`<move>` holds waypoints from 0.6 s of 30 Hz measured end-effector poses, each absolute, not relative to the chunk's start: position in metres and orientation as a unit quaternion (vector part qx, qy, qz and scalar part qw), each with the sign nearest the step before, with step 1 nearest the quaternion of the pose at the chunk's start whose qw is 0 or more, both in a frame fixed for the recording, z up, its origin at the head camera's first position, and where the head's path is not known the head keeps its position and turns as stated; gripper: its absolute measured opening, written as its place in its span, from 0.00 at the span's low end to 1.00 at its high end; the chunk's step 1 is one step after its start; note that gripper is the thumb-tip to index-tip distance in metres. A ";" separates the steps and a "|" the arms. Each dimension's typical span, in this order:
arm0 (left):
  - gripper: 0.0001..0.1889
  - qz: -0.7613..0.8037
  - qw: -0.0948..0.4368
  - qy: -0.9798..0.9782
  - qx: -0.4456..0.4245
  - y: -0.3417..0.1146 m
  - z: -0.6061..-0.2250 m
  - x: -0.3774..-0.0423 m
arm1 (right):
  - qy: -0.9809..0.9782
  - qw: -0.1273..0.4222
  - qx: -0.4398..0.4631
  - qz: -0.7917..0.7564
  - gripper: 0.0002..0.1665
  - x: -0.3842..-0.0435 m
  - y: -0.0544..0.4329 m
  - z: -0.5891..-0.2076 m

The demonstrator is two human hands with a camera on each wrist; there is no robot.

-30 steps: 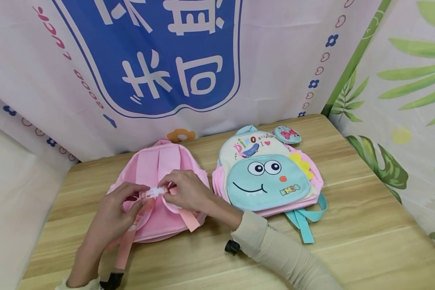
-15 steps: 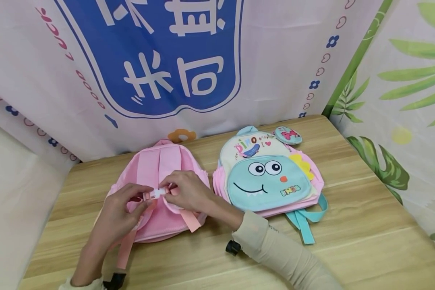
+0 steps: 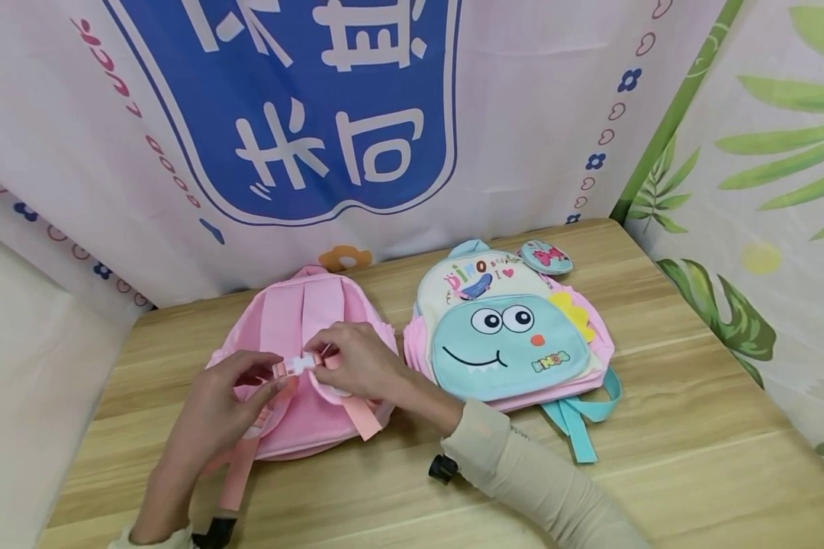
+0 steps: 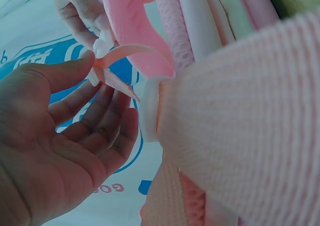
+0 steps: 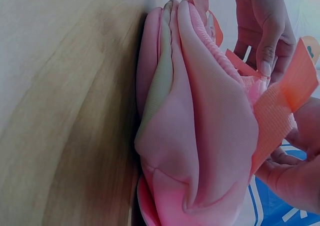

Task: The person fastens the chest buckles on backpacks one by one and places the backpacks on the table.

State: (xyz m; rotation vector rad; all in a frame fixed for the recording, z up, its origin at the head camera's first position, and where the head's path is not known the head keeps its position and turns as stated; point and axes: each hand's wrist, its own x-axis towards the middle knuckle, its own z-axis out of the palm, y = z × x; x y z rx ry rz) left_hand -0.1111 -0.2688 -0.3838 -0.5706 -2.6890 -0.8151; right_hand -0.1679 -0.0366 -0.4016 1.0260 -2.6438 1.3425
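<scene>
A pink backpack (image 3: 309,431) lies with its shoulder straps up on the wooden table. Over its back, my two hands hold a whitish side-release buckle (image 3: 297,365) whose two halves meet end to end. My left hand (image 3: 223,400) pinches the left half between thumb and fingertips. On the other side, my right hand (image 3: 360,358) pinches the right half by its end. In the left wrist view, the thumb of my left hand (image 4: 55,121) presses on the buckle end, where an orange webbing strap (image 4: 117,83) loops through. How far the halves engage is hard to see.
Right of the pink backpack lies a dinosaur-faced backpack (image 3: 504,347) with a small round pouch (image 3: 545,257) and a teal strap (image 3: 577,435). Loose orange strap ends (image 3: 360,418) hang from the pink backpack. A printed cloth (image 3: 508,152) stands behind the table (image 3: 673,343).
The left half of the buckle has shifted slightly right and now sits closer against the right half. My left hand moved a little with it; the right hand stays nearly still.
</scene>
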 end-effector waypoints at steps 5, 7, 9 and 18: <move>0.16 -0.280 0.142 -0.926 -0.209 -0.269 -0.383 -0.110 | -0.852 -0.011 0.314 0.419 0.15 -0.167 -0.036 -0.402; 0.16 -0.280 0.143 -0.925 -0.211 -0.269 -0.383 -0.110 | -0.854 -0.011 0.313 0.416 0.14 -0.168 -0.037 -0.401; 0.16 -0.283 0.141 -0.925 -0.210 -0.269 -0.383 -0.110 | -0.853 -0.009 0.314 0.417 0.14 -0.168 -0.036 -0.401; 0.16 -0.310 0.138 -0.917 -0.211 -0.268 -0.386 -0.110 | -0.840 0.002 0.324 0.435 0.13 -0.169 -0.035 -0.402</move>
